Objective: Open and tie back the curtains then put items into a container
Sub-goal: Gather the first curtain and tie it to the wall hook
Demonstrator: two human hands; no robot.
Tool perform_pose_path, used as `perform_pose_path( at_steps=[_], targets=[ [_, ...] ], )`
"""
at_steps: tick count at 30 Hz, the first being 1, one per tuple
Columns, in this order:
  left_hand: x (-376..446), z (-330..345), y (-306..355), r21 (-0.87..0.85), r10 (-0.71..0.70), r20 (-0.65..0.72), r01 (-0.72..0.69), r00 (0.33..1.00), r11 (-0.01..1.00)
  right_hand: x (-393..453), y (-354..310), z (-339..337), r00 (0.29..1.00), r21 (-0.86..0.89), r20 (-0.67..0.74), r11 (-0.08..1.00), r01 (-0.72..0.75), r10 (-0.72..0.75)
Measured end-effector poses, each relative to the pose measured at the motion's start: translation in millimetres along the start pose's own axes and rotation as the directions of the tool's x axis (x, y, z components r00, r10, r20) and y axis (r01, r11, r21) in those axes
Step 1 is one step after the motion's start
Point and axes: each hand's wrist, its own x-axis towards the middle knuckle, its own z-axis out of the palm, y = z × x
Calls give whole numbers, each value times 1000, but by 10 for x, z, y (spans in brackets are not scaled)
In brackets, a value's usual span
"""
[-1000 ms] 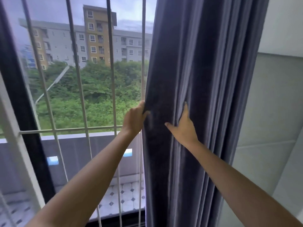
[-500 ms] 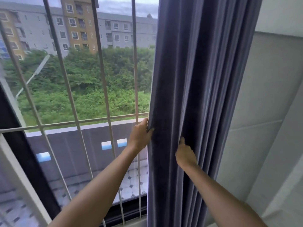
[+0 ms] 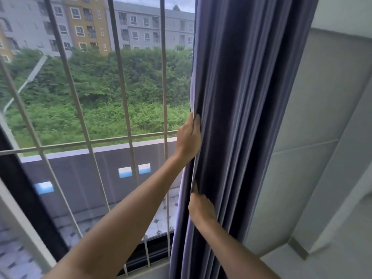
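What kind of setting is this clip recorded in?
Probably an upper-floor flat, at a window. A long grey-blue curtain hangs beside plain walls; white window bars look onto a tiled balcony, trees and apartment blocks. Both the left hand and right hand hold the curtain edge.

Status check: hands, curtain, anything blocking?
Left hand grips curtain edge, high. Right hand pinches a fold lower down. Curtain bunched at right, not tied. Window bars behind, nothing blocking.
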Motion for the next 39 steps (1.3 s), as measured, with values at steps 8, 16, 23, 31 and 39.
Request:
perform_pose_path(
  at_steps=[8,16,23,31,39],
  targets=[
    [80,-87,-121,313,124,84,-145,989,939,-4,-71,152,987,133,156,991,23,-44],
    [124,-431,-276,389,136,-64,-101,989,916,136,-17,-1005,611,206,-778,862,463,-142],
    [115,-410,-249,368,146,-77,-108,986,923,605,-210,-2496,389,243,-921,790,563,7],
    [25,-283,-176,367,113,-107,-66,988,928,612,51,-1328,911,510,-386,856,80,145],
    [-11,-178,-268,313,127,-60,-103,990,944,242,14,-409,992,103,-119,994,-39,51]
  ],
)
